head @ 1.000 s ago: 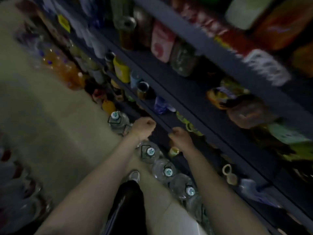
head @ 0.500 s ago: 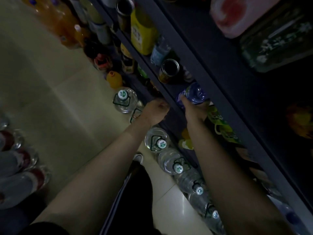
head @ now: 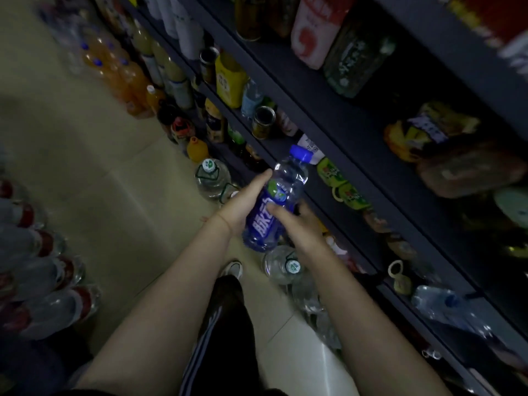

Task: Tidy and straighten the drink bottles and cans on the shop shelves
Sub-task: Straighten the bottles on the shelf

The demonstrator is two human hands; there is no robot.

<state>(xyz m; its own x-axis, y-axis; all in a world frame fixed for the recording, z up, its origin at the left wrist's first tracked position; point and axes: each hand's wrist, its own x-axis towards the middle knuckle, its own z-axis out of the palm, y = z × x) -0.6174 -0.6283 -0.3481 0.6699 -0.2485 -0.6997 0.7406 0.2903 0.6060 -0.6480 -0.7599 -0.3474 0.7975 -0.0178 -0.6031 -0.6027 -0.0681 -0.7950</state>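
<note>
Along the floor's left edge lie red-capped bottles [head: 43, 281]. Further right, by the foot of the dark shelves [head: 357, 144], stand large water jugs [head: 213, 178]. Above them, the left hand [head: 243, 204] and right hand [head: 297, 221] both grip a blue-labelled bottle [head: 274, 207], tilted, its blue cap toward the shelf edge, held clear of the shelf. A can [head: 263, 121] and yellow-green packs [head: 340, 181] sit along that shelf's front edge.

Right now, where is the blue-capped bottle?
Centre of the head view: the blue-capped bottle is held off the shelf between the left hand and the right hand, above the floor jugs.
</note>
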